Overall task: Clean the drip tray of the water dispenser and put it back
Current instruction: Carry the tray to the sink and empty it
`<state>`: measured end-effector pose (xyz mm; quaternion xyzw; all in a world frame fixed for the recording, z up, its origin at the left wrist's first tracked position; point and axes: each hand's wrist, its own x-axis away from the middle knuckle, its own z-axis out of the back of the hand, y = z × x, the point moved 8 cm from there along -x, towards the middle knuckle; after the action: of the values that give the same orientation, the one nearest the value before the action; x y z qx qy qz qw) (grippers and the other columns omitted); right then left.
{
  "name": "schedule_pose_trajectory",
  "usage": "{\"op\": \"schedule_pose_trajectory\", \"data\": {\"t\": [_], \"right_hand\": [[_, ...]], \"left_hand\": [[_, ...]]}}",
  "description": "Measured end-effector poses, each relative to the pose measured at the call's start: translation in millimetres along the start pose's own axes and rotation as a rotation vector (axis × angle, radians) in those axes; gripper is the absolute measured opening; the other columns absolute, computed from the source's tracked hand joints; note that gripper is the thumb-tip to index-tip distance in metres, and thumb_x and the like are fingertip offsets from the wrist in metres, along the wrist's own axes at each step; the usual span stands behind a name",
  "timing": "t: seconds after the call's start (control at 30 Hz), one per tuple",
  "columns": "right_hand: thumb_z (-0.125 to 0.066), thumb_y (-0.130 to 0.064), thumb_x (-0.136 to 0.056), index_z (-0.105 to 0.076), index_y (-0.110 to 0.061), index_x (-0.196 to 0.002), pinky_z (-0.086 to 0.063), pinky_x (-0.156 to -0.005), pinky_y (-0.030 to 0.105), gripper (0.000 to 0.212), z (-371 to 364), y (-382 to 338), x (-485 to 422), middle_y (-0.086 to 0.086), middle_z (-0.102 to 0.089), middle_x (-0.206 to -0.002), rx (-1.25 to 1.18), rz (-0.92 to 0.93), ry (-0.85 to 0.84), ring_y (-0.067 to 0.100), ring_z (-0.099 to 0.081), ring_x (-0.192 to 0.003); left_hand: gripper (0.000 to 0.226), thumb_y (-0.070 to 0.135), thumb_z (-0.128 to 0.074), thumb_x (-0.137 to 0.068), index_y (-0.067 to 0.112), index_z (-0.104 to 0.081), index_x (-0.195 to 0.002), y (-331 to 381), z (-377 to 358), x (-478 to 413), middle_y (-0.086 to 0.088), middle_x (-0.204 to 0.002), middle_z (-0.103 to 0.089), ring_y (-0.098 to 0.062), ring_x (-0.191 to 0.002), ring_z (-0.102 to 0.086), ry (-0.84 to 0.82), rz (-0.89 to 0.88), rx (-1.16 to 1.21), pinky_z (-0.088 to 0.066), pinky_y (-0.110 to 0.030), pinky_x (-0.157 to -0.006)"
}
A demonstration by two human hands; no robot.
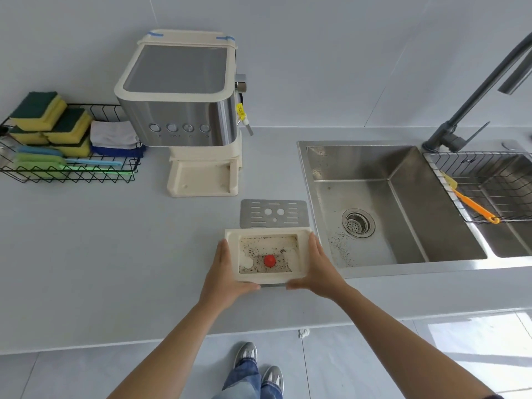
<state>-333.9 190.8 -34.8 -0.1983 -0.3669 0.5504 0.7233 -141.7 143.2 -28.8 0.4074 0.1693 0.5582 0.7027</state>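
Both hands clasp the drip tray (pixel 267 232): the left hand (pixel 226 269) and right hand (pixel 318 264) lie along its short sides, fingers stretched down the walls and thumbs hooked round the near edge. The tray sits low over the countertop (pixel 115 254), just beside the sink (pixel 374 174); whether it rests there or is lifted I cannot tell. Its metal grate (pixel 273 213) is already off, lying flat just behind it. Dark specks litter the basin around the red float (pixel 270 260), so no washing looks done. The water dispenser (pixel 184 110) stands with its base bare, awaiting the tray. Rinsing, scrubbing and refitting are all left, I'd say.
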Motion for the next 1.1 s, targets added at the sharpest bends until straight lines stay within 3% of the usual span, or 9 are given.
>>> {"op": "schedule_pose_trajectory", "data": {"t": [0.1, 0.23, 0.37, 0.53, 0.77, 0.87, 1.1], "right_hand": [[-0.088, -0.026, -0.05, 0.003, -0.011, -0.143, -0.034, -0.093, 0.024, 0.13, 19, -2, -4, -0.004, -0.025, -0.137, -0.026, -0.019, 0.032, 0.012, -0.032, -0.119], [-0.088, -0.024, -0.048, -0.013, -0.017, -0.136, -0.042, -0.066, 0.015, 0.116, 43, -6, -11, -0.01, -0.031, -0.119, -0.013, -0.035, 0.067, 0.014, -0.041, -0.107], [-0.088, -0.022, -0.046, -0.015, -0.015, -0.135, -0.038, -0.08, 0.025, 0.115, 59, -5, -15, -0.01, -0.033, -0.12, -0.029, -0.063, 0.108, 0.013, -0.042, -0.105], [-0.087, -0.021, -0.044, -0.024, -0.018, -0.13, -0.038, -0.08, 0.026, 0.107, 73, -7, -21, -0.008, -0.036, -0.122, -0.083, -0.068, 0.173, 0.013, -0.044, -0.106], [-0.086, -0.02, -0.041, -0.03, -0.021, -0.127, -0.044, -0.082, 0.025, 0.103, 89, -6, -26, -0.005, -0.043, -0.122, -0.185, -0.053, 0.248, 0.012, -0.048, -0.109], [-0.085, -0.022, -0.039, -0.031, -0.022, -0.126, -0.046, -0.092, 0.033, 0.103, 96, -2, -26, -0.003, -0.043, -0.122, -0.205, -0.053, 0.277, 0.014, -0.045, -0.113], [-0.085, -0.028, -0.037, -0.033, -0.022, -0.124, -0.048, -0.092, 0.038, 0.102, 114, 23, -31, -0.003, -0.046, -0.118, -0.229, -0.088, 0.276, 0.015, -0.048, -0.112]], "left_hand": [[0.108, 0.024, -0.087, -0.048, 0.013, -0.025, -0.136, 14, 2, -10, 0.0, -0.131, -0.041, -0.015, -0.112, -0.047, 0.002, -0.03, 0.036, -0.04, -0.024, -0.081], [0.099, 0.026, -0.087, -0.046, 0.017, -0.032, -0.129, 30, 1, -25, 0.003, -0.124, -0.049, -0.014, -0.103, -0.052, -0.023, -0.039, 0.056, -0.042, -0.026, -0.075], [0.101, 0.027, -0.086, -0.048, 0.019, -0.03, -0.131, 43, 0, -42, 0.004, -0.126, -0.049, -0.015, -0.106, -0.052, -0.063, -0.057, 0.052, -0.042, -0.027, -0.076], [0.11, 0.028, -0.086, -0.05, 0.02, -0.022, -0.138, 59, 5, -60, 0.006, -0.133, -0.044, -0.016, -0.111, -0.051, -0.093, -0.103, 0.026, -0.047, -0.034, -0.082], [0.104, 0.03, -0.086, -0.048, 0.021, -0.028, -0.134, 83, 8, -81, 0.005, -0.126, -0.046, -0.014, -0.11, -0.051, -0.114, -0.218, 0.014, -0.05, -0.039, -0.08], [0.104, 0.03, -0.085, -0.048, 0.02, -0.028, -0.134, 91, 4, -89, 0.006, -0.126, -0.046, -0.015, -0.111, -0.05, -0.129, -0.25, 0.02, -0.05, -0.042, -0.082], [0.102, 0.028, -0.085, -0.046, 0.02, -0.031, -0.133, 110, -17, -105, 0.006, -0.122, -0.05, -0.012, -0.106, -0.052, -0.155, -0.274, 0.054, -0.043, -0.018, -0.079]]}}
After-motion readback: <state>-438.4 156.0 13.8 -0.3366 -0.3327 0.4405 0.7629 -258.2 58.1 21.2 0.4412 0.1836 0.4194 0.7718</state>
